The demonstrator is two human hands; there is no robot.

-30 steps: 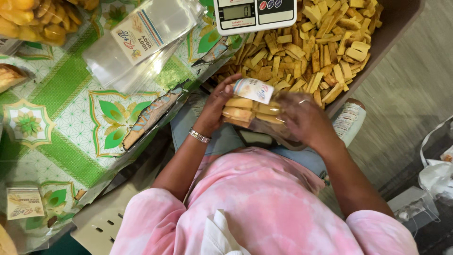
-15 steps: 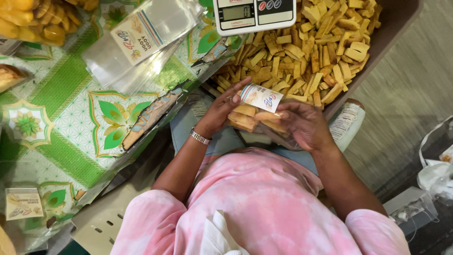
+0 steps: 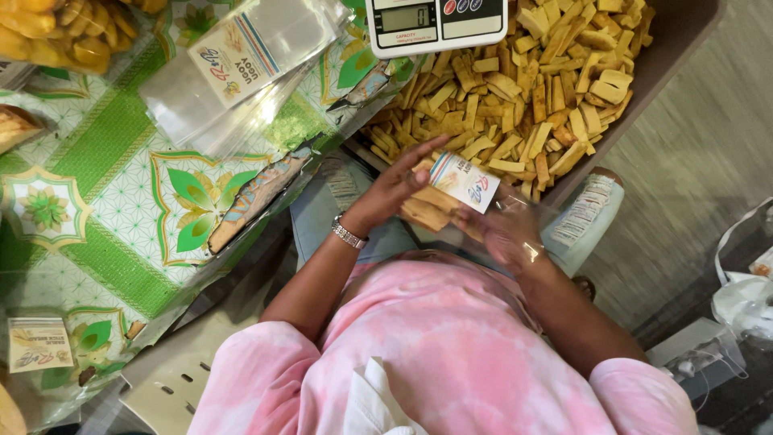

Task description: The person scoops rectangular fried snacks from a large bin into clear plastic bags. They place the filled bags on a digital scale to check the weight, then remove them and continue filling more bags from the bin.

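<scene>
Two big things frame us: the bench (image 3: 88, 217) with its green cloth and the tray (image 3: 676, 48) of snack sticks. Over our lap near the tray's edge, left hand (image 3: 394, 189) and blurred right hand (image 3: 503, 234) seemingly both grasp the filled packet (image 3: 443, 197).

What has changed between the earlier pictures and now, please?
The clear plastic bag of yellow-brown chips with a white label has turned in both hands: the label tilts more steeply now. The right hand is blurred, in motion; the left hand keeps its grip. The white digital scale and brown tray of chips stayed put.
</scene>
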